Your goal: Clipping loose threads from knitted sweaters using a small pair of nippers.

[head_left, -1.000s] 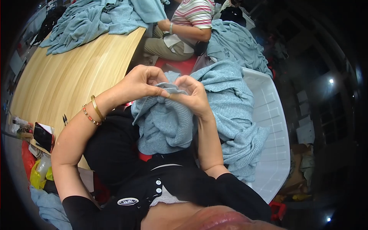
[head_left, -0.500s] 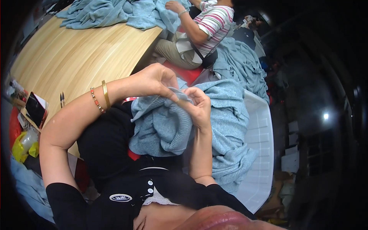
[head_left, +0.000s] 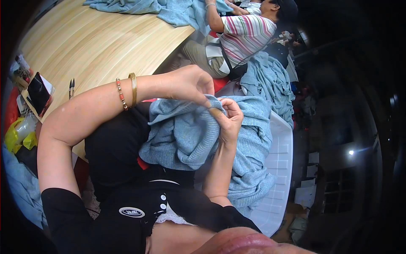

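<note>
A light blue knitted sweater (head_left: 179,135) lies bunched over my lap, its ribbed edge folded up toward my hands. My left hand (head_left: 188,84), bangles on its wrist, comes across from the left and pinches that edge between thumb and fingers. Close beside it, my right hand (head_left: 230,120) grips the same edge, thumb on the near side and fingers curled behind. The fingertips of both hands nearly meet there. Whether anything small is between them is hidden.
More blue knitwear (head_left: 253,139) hangs over a white plastic basket (head_left: 279,169) on my right. A wooden table (head_left: 105,46) spans the left, with a dark phone (head_left: 40,93) at its edge. A person in a striped shirt (head_left: 247,34) sits ahead, by piled knitwear (head_left: 270,80).
The view has shifted a little. Both hands keep pinching the sweater's edge, their tips now closer together. The co-worker's raised hand has moved to the knitwear on the table.
</note>
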A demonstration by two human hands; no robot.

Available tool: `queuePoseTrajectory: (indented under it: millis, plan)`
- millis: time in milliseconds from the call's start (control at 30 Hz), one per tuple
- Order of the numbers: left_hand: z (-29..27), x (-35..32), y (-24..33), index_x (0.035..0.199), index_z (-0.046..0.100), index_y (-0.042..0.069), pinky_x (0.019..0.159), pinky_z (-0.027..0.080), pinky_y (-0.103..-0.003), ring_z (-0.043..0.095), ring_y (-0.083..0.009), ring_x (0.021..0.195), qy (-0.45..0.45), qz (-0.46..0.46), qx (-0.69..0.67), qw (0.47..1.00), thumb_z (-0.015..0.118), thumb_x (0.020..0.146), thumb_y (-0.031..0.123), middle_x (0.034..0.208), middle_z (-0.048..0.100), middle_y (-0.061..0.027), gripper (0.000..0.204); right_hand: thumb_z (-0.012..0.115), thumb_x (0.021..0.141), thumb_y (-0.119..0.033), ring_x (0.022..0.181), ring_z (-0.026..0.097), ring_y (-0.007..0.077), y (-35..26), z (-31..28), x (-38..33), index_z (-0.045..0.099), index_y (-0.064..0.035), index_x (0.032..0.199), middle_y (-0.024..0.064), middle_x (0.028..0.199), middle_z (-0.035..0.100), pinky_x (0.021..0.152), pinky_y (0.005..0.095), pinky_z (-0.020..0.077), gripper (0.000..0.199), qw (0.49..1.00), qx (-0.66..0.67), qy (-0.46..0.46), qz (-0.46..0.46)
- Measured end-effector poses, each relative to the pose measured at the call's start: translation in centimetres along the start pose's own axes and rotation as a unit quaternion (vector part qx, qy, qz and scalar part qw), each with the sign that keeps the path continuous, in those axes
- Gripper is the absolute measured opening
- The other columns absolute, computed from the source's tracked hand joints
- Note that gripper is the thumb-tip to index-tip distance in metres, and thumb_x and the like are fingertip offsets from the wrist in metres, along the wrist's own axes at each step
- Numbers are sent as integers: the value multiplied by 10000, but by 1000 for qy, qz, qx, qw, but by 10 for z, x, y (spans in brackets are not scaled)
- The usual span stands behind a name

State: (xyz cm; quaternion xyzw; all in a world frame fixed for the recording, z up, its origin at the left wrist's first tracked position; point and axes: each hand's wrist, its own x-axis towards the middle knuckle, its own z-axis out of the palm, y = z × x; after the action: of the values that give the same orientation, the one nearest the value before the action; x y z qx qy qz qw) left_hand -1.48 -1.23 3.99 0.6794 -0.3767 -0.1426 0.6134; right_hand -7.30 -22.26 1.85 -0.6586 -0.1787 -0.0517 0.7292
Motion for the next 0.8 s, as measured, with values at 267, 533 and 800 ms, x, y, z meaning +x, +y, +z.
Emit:
queuePoseTrajectory:
  millis: [267,533,800]
  plan:
    - [4,-6,12,806,684,-5,637,514,-280,660,-160,685,30,25,61,997,763,694,145,733,685,-107,203,728,757,56,850,594,125,3,0,-6,605,-19,890,63,932,639,786,242,462,197,1000,4,12,-17]
    - [5,-8,6,726,576,10,560,470,-380,621,-321,658,124,199,285,929,655,682,97,675,596,-155,125,738,752,76,859,592,93,7,22,-8,630,23,928,33,918,630,780,222,478,213,991,-102,78,-36]
    - [-28,-4,10,979,654,52,661,472,-191,592,-59,727,-67,-69,40,995,694,853,225,822,625,15,218,690,734,79,839,635,163,-11,6,-27,644,45,864,99,894,661,756,270,502,142,974,-135,-160,-89]
